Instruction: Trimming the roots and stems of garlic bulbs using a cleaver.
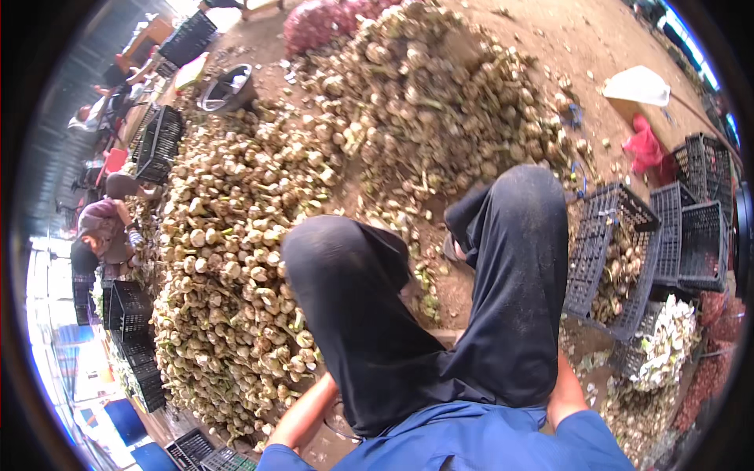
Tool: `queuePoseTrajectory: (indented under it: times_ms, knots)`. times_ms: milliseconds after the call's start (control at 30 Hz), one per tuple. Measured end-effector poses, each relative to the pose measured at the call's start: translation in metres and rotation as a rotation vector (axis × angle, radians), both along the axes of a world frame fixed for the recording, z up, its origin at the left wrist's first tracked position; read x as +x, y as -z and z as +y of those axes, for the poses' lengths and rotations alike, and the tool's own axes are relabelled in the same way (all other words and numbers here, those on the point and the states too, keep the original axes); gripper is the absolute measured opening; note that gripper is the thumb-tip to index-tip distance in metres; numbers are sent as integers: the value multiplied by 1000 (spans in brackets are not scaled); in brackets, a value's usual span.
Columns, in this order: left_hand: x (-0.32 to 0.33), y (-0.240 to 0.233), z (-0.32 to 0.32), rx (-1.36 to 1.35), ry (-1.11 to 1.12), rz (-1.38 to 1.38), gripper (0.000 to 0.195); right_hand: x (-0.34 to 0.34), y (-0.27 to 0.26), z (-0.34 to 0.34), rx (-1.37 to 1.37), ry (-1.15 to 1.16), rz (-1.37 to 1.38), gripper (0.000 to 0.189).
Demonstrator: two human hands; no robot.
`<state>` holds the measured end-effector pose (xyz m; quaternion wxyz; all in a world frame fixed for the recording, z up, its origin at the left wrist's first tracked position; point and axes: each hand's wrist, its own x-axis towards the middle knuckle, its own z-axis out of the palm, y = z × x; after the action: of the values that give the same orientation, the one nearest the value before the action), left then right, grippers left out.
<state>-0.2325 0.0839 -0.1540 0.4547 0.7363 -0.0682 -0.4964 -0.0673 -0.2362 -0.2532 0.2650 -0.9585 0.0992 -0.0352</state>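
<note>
Both my hands are out of view, hidden behind my thighs. Only my forearms show at either side of my dark trousers (377, 318), below blue sleeves. I sit low with knees apart. To my left spreads a broad heap of garlic bulbs (230, 265), mostly trimmed and pale. Ahead rises a second heap of garlic (412, 100), browner, with many stalks left on. Cut stalk pieces (427, 288) litter the dirt floor between my feet. By my right knee stands a black plastic crate (586, 247), tilted in view, with some garlic bulbs (618, 265) inside.
More black crates (701, 247) stand at right, near a crate of white peelings (668, 344) and red mesh sacks (707, 377). A bucket (227, 91) and a full red mesh sack (318, 26) are farther off. A person (106, 229) bends beside crates (132, 312) at left.
</note>
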Motion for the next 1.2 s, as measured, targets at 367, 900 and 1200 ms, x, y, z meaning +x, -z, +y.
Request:
queuePoseTrajectory:
  times_ms: [367,900,1200]
  knots:
    - [59,61,-33,56,202,446,43,132,155,-1,-763,513,-337,16]
    - [186,-2,-19,331,364,708,38,102,115,-33,-439,383,160,17]
    - [241,52,113,551,454,-33,27,56,49,-54,-131,504,153,19]
